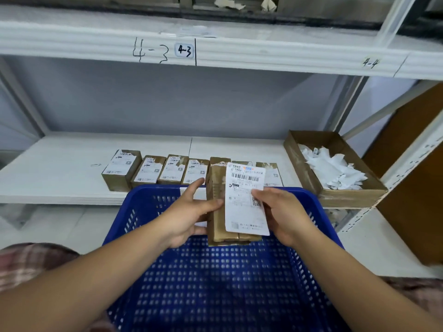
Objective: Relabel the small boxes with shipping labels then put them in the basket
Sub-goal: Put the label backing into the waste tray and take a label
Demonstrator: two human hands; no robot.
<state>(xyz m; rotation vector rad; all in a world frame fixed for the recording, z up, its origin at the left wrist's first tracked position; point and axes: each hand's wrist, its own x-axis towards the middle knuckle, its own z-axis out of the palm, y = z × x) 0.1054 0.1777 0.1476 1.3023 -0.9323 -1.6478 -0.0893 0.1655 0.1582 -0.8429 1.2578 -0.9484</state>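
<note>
Left hand (189, 212) grips the box (217, 219) from its left side, thumb laid across the top, forefinger straight, the other fingers beneath. We note the right hand (282, 216) pinching the right edge of the label (244, 200), thumb on its face. The label lies along the box top and overhangs its far end. Box and hands are above the far half of the basket (215, 283). Beyond the basket we record a row of labelled boxes (167, 171) on the shelf (60, 176). Beyond its right corner sits a carton (335, 197) of paper scraps (333, 168).
</note>
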